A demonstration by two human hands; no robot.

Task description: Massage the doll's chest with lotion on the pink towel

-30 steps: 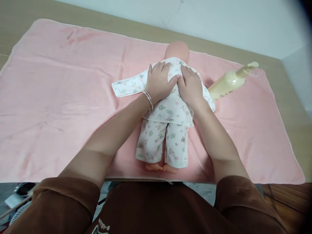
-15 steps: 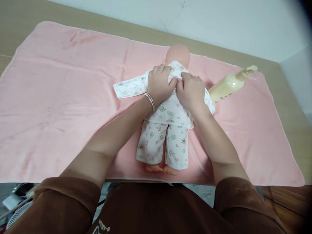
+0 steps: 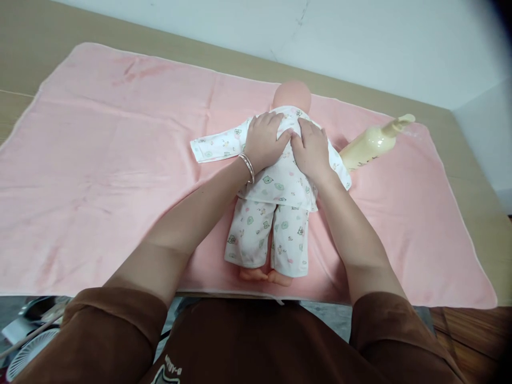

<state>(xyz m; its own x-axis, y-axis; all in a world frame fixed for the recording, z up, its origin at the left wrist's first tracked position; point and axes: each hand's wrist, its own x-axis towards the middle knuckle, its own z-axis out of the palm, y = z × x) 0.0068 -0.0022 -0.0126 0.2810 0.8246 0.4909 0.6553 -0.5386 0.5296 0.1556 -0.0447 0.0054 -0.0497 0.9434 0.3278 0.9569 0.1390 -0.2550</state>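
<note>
A baby doll point(image 3: 275, 184) in white printed pyjamas lies face down, its bare head point(image 3: 292, 96) pointing away from me and its feet toward me. My left hand point(image 3: 264, 140) rests flat on the left side of its upper back, a bracelet point(image 3: 247, 168) on the wrist. On the right side of the back lies my right hand point(image 3: 312, 149), fingers extended. Both thumbs nearly meet over the spine. Neither hand grips anything. The doll's left-hand sleeve point(image 3: 218, 146) stretches outward on the cloth.
Under the doll a pink blanket point(image 3: 112, 176) covers most of the wooden table point(image 3: 24, 32). A pale yellow pump bottle point(image 3: 370, 146) lies on the blanket to the right of the doll. A white wall point(image 3: 380, 48) stands behind the table. Below at left is a white fan point(image 3: 30, 354).
My right hand has shifted slightly, its fingers lying straighter on the doll's back. My left hand stays on the upper back. The camera view has moved a little.
</note>
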